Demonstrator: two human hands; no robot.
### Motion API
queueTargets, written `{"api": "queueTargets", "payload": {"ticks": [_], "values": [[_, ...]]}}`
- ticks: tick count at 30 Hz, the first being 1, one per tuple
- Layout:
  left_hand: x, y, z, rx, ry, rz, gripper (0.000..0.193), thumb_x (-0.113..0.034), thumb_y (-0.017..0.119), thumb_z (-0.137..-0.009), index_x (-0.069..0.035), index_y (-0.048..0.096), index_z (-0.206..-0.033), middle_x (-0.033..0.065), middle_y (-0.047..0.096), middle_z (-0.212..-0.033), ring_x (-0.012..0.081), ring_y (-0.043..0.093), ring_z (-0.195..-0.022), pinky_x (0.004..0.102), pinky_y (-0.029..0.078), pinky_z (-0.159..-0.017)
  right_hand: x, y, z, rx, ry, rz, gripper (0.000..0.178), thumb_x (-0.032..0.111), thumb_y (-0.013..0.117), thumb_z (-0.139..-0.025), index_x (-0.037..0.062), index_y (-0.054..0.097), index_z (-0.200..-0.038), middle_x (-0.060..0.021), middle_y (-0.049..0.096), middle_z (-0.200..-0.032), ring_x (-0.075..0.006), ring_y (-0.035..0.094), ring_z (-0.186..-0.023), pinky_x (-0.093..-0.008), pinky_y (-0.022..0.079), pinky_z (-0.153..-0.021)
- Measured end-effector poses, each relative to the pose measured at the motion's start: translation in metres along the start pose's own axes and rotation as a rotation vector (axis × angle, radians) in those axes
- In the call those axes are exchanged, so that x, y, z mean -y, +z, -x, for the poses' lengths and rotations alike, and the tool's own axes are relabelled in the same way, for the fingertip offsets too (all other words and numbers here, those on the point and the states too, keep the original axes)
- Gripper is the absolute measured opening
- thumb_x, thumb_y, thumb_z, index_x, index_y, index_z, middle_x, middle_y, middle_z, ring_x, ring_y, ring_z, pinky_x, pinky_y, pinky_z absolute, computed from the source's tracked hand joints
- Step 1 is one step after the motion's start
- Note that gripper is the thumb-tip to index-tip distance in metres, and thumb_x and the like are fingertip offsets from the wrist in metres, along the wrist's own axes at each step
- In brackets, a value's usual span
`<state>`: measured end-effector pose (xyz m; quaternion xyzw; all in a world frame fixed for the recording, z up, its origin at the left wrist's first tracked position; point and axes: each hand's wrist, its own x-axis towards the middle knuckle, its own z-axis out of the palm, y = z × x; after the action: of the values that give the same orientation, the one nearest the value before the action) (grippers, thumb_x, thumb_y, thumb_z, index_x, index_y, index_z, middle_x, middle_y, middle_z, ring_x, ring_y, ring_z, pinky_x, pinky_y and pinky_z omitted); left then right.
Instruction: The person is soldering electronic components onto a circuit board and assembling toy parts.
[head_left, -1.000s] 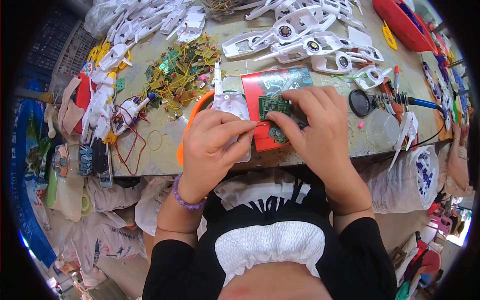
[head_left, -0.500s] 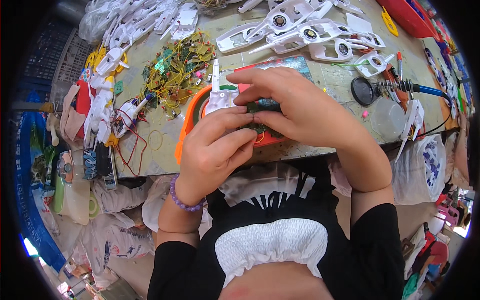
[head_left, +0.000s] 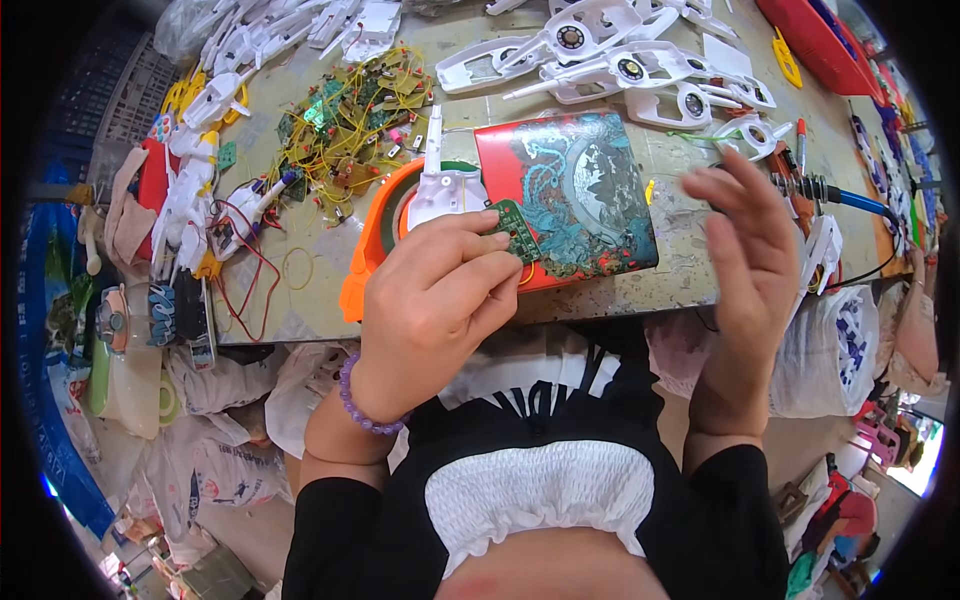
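Observation:
My left hand [head_left: 440, 290], a purple bead bracelet at its wrist, pinches a small green circuit board [head_left: 516, 230] between thumb and fingers. The board is tilted over the near left part of a red box or book [head_left: 590, 190] with a teal pattern. A yellow wire shows just below the board. Beside it, a white plastic part with a long rod [head_left: 445, 195] rests on an orange tape dispenser [head_left: 358, 285]. My right hand [head_left: 748, 235] is raised at the right, slightly blurred, with fingers apart and nothing visible in them, near a soldering iron in a coil stand [head_left: 815, 188].
A pile of circuit boards with yellow wires [head_left: 350, 130] lies at the left. White plastic housings [head_left: 620, 70] with round speakers spread along the back. White parts and red wires [head_left: 262, 270] lie far left. A lined bin [head_left: 825, 350] hangs below the table's right edge.
My right hand has let go of the circuit board and moved off to the right, uncovering the patterned red box. My left hand still holds the board in about the same place.

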<state>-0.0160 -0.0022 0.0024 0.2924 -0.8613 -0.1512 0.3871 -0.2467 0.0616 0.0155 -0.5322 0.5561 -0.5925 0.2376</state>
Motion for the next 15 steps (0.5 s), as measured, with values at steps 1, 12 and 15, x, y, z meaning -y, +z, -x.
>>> {"api": "queueTargets", "payload": {"ticks": [1, 12, 15], "values": [[-0.001, 0.001, -0.001, 0.0, 0.004, 0.003, 0.019, 0.003, 0.072, -0.064, -0.002, 0.064, -0.08, 0.0081, 0.063, -0.081, 0.0268, 0.065, -0.088, 0.0343, 0.052, -0.073, -0.002, -0.012, 0.005, -0.096, 0.011, 0.004, 0.038, 0.002, 0.055, -0.088, -0.001, 0.048, -0.126, -0.0117, 0.065, -0.103, -0.0157, 0.059, -0.101, -0.0265, 0.041, -0.092], [-0.004, -0.001, 0.0, 0.018, 0.004, -0.044, 0.019, 0.002, 0.072, -0.065, -0.002, 0.064, -0.081, 0.0079, 0.063, -0.081, 0.0272, 0.065, -0.089, 0.0346, 0.052, -0.072, -0.08, -0.19, -0.024, -0.824, 0.109, 0.18, 0.026, 0.015, 0.067, -0.086, 0.0034, 0.055, -0.106, 0.0016, 0.053, -0.074, -0.0042, 0.048, -0.063, -0.0187, 0.036, -0.052], [-0.005, 0.001, 0.0, 0.022, 0.005, -0.043, 0.018, 0.001, 0.072, -0.065, -0.002, 0.064, -0.081, 0.0079, 0.063, -0.081, 0.027, 0.065, -0.09, 0.0347, 0.052, -0.073, -0.083, -0.206, -0.047, -0.636, 0.283, 0.01, 0.019, 0.026, 0.061, -0.09, 0.0075, 0.061, -0.091, 0.0043, 0.046, -0.066, -0.004, 0.038, -0.054, -0.0191, 0.027, -0.047]]}}
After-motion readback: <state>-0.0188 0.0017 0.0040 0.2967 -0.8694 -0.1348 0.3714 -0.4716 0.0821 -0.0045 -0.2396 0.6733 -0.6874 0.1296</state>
